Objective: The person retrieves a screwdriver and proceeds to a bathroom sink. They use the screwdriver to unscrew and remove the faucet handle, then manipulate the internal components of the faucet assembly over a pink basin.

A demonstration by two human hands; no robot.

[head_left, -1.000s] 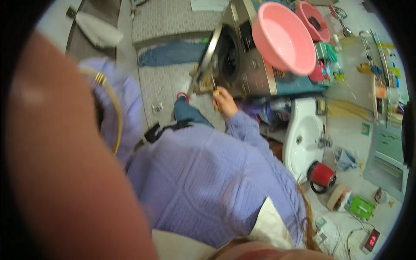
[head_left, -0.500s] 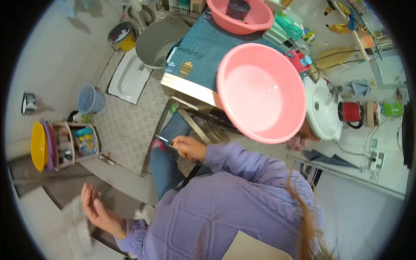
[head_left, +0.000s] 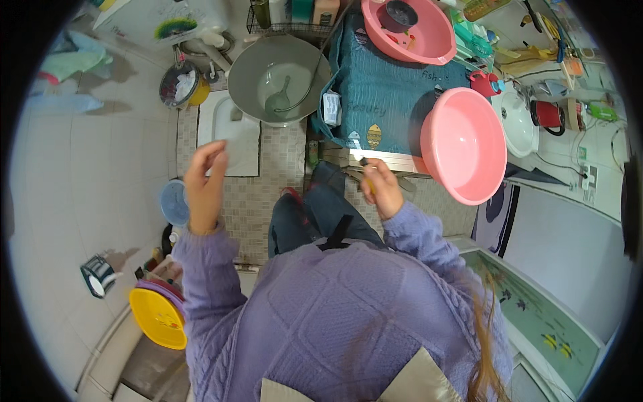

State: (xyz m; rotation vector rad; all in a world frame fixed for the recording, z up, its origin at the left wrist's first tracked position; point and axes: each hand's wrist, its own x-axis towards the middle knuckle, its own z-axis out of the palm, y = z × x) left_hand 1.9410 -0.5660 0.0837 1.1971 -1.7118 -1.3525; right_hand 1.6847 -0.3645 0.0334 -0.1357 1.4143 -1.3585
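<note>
My right hand (head_left: 384, 189) is closed around a thin tool with a yellow handle (head_left: 369, 185), near the front edge of the blue-green cloth cover (head_left: 395, 100). A dark part shows above my fingers; the tool's exact kind is unclear. My left hand (head_left: 206, 184) is raised and open, thumb apart from the fingers, over the tiled floor just in front of the squat toilet (head_left: 248, 151). It holds nothing that I can see. On the cover's right front corner, a large pink basin (head_left: 462, 144) sticks out past the edge.
A big grey tub (head_left: 244, 84) with a scoop (head_left: 278, 100) in it stands ahead. Beside it is a bin (head_left: 194, 94). Another pink basin (head_left: 429, 50) holds a dark bowl (head_left: 400, 16). A blue bucket (head_left: 174, 204) and yellow basin (head_left: 161, 320) are left; a sink (head_left: 522, 127) is right.
My view has turned and shifted forward to the left. My left hand has come up and forward from low on the left. My right hand, still gripping the yellow-handled tool, is nearer the cover's edge.
</note>
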